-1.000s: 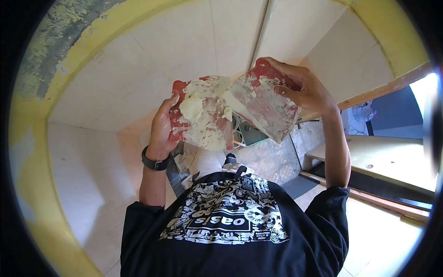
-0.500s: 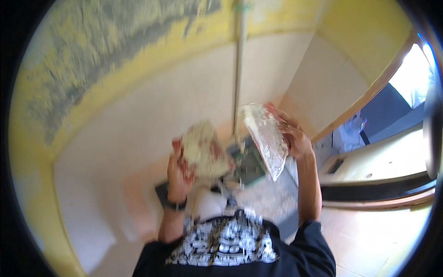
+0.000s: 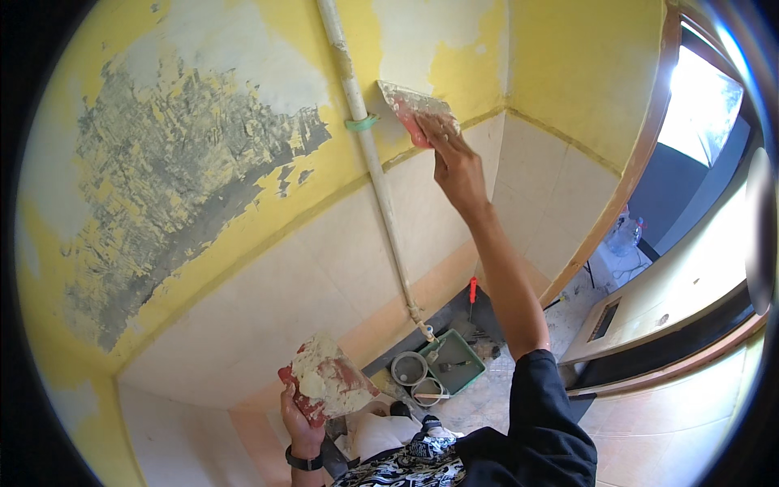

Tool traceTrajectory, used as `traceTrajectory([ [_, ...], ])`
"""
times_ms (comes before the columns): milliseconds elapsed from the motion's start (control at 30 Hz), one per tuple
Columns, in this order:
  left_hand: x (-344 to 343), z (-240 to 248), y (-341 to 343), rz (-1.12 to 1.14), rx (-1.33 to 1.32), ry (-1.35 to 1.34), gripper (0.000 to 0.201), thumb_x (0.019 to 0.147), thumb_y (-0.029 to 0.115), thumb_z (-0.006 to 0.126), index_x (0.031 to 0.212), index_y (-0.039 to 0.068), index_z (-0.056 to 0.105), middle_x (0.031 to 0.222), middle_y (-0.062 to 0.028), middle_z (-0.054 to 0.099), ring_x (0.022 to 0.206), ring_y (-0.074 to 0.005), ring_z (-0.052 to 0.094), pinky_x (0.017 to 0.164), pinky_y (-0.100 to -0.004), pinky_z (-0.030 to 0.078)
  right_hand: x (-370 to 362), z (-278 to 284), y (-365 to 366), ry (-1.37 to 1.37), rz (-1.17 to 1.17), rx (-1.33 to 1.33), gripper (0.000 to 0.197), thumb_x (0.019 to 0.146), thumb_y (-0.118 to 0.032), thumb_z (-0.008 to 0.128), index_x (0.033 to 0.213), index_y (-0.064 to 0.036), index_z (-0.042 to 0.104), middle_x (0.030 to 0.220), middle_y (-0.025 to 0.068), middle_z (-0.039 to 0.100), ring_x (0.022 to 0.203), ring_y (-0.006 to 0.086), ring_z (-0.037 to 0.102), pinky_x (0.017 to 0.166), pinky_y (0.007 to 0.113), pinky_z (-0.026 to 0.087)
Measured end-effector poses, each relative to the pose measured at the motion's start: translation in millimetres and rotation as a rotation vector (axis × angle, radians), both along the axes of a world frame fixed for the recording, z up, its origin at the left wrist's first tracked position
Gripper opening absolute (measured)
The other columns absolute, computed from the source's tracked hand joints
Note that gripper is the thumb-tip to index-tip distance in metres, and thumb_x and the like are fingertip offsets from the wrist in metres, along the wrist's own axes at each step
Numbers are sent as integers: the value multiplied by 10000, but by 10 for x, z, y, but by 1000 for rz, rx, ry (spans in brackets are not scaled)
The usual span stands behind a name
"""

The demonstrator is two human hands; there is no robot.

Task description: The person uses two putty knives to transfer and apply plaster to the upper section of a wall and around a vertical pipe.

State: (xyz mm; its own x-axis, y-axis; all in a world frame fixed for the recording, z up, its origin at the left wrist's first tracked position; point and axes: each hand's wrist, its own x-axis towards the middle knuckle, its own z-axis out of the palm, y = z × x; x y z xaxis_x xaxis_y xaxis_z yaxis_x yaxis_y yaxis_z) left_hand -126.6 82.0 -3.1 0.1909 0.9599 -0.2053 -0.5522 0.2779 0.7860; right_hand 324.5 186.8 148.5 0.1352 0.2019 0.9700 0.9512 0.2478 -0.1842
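Observation:
My right hand (image 3: 456, 162) is raised and presses a red putty scraper (image 3: 414, 109), smeared with white filler, flat against the yellow wall just right of a vertical white pipe (image 3: 369, 154). My left hand (image 3: 299, 422) stays low near my chest and holds a second red scraper (image 3: 329, 380) loaded with white filler, its blade tilted up. A dark watch sits on my left wrist.
The wall (image 3: 187, 154) shows grey scraped patches and white filled areas above pale tiles. On the floor below lie a green tray (image 3: 458, 365), two round containers (image 3: 410, 369) and a red-handled tool (image 3: 472, 290). A doorway (image 3: 698, 146) opens at the right.
My right hand has lifted its scraper away from the left one and up onto the wall beside the pipe. The left hand has dropped lower with its scraper. The view has tilted up.

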Motion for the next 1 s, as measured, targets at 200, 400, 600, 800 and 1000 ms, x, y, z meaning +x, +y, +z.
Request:
traceTrajectory([
  [200,-231,-138,-76,86,-5,53,475,972,361,503,1336,56,512,1226,-76,649,1039,-206,658,838,-356,553,161,-581,-184,-27,56,-74,541,785,167,547,1237,-112,652,1227,125,659,1201,333,589,1060,430,469],
  [400,-360,-183,-69,61,-25,84,480,967,367,515,1341,66,512,1228,-77,649,1033,-210,663,819,-343,563,83,180,-129,143,88,61,556,772,175,544,1239,-108,651,1227,123,657,1195,317,596,1040,425,484],
  [600,-279,-151,-81,164,-55,134,448,959,373,535,1297,80,546,1149,-54,670,900,-156,679,633,-277,560,142,-238,169,-83,-2,-53,570,774,141,539,1273,-118,630,1276,107,634,1243,307,560,1078,432,452],
  [800,-513,-217,-84,89,-9,127,419,959,368,538,1249,68,572,1095,-40,679,863,-160,661,659,-303,513,423,-533,-243,-217,35,-260,513,772,128,559,1206,-119,679,1229,75,664,1231,288,576,1086,427,442],
  [1000,-565,-218,-66,67,-38,59,407,964,327,529,1250,41,572,1170,-72,672,1036,-222,656,895,-378,522,234,163,-98,-22,25,33,539,786,169,535,1217,-121,678,1226,93,667,1186,305,607,1060,425,455],
])
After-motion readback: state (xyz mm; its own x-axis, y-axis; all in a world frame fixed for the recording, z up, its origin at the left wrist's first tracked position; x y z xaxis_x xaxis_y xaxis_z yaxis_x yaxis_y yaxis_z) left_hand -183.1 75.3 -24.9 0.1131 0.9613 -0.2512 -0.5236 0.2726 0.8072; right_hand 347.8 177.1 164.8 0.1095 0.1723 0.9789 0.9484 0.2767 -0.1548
